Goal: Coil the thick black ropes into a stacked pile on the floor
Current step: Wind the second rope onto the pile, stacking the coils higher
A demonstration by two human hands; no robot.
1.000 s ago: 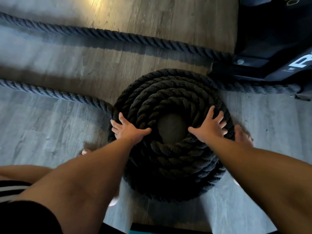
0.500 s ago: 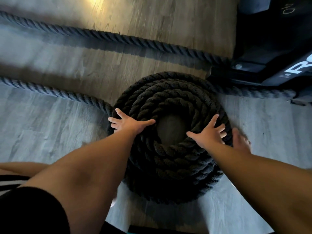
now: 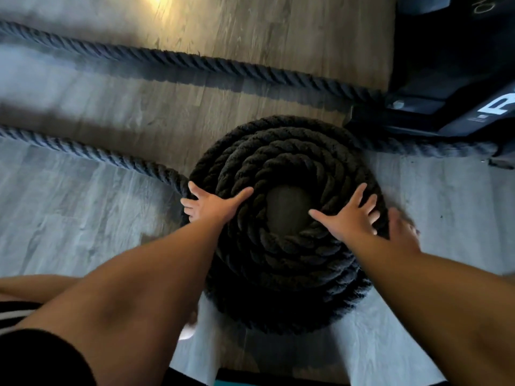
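A thick black rope lies wound in a stacked round coil on the wooden floor, with bare floor showing in its centre hole. My left hand rests flat on the coil's left rim, fingers spread, thumb reaching toward the hole. My right hand lies flat on the right rim, fingers spread. A loose length of rope runs from the coil's left side out to the left edge. A second rope stretches across the floor behind the coil.
A black machine base with white lettering stands at the back right, close to the coil. A bare foot sits on the floor just right of the coil. Wooden floor spreads to the left.
Both hands have stayed flat on the coil's top; my left hand has slid slightly outward to the left rim and my right hand has shifted a little nearer on the right rim.
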